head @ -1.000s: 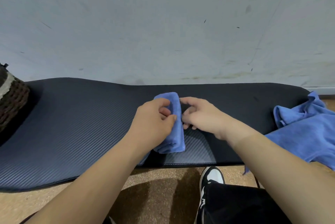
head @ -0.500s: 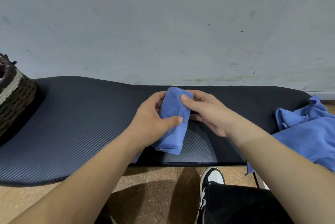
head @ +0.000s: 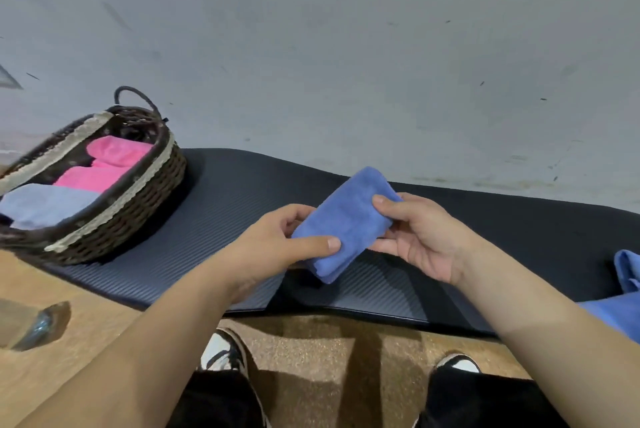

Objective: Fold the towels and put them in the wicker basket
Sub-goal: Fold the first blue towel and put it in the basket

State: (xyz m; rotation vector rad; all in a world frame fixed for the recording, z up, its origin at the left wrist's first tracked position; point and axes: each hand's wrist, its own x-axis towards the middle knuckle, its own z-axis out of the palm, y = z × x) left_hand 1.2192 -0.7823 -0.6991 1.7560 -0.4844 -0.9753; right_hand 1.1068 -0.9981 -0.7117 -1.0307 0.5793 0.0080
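Observation:
A folded blue towel (head: pixel 346 223) is held just above the dark ribbed mat (head: pixel 221 216). My left hand (head: pixel 273 247) grips its near end, thumb across the top. My right hand (head: pixel 419 237) holds its far side, thumb on top and fingers underneath. The wicker basket (head: pixel 131 206) stands at the left end of the mat. Inside it lie folded pink towels (head: pixel 104 164) and a pale blue towel (head: pixel 45 202). Another blue towel (head: pixel 623 292), unfolded, lies at the right edge of view.
A grey wall (head: pixel 346 46) rises right behind the mat. The mat lies on a cork-like floor (head: pixel 311 348), where my two shoes and dark trouser legs show. A clear plastic object (head: pixel 38 323) lies on the floor at the left.
Both hands have lifted the folded blue towel off the mat. The view has swung left, so the basket is now fully in sight and the unfolded towel has slid to the right edge.

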